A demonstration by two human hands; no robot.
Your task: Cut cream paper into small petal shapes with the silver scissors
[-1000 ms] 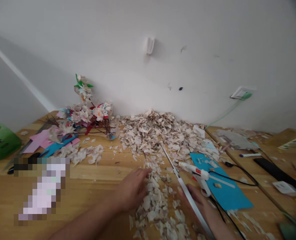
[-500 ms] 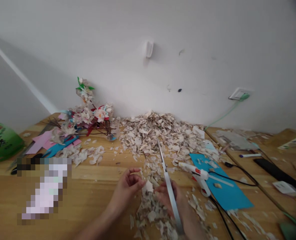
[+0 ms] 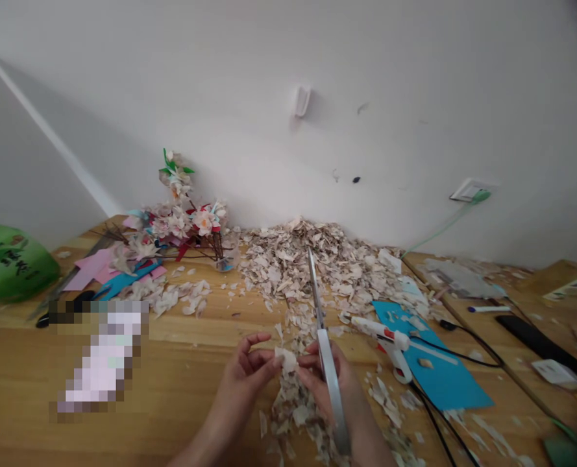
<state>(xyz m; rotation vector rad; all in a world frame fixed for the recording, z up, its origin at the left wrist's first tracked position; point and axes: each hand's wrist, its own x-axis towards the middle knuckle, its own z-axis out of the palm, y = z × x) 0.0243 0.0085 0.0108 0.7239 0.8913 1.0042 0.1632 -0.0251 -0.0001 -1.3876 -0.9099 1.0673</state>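
My left hand (image 3: 254, 370) pinches a small pale, petal-like flake (image 3: 285, 359) between thumb and finger. From the other side, fingertips of my right hand (image 3: 324, 379) meet the flake's edge. Scissors (image 3: 333, 389) with a light grey handle lie across my right hand, their blades pointing away towards the wall. How the fingers sit in the handle is partly hidden. Below both hands is a loose heap of similar flakes (image 3: 300, 415). A larger pile (image 3: 312, 253) of them rests against the wall.
To the right, a glue gun (image 3: 383, 334) with a black cord lies by a blue sheet (image 3: 444, 370). Flower sprays (image 3: 181, 220), pink paper (image 3: 93, 267) and a green bag (image 3: 15, 263) are at the left. A green-plugged socket (image 3: 473, 191) is on the wall.
My hands have come together at the pale flake, and my right fingertips now reach its edge. The scissors stay in my right hand. The whole view has shifted slightly.
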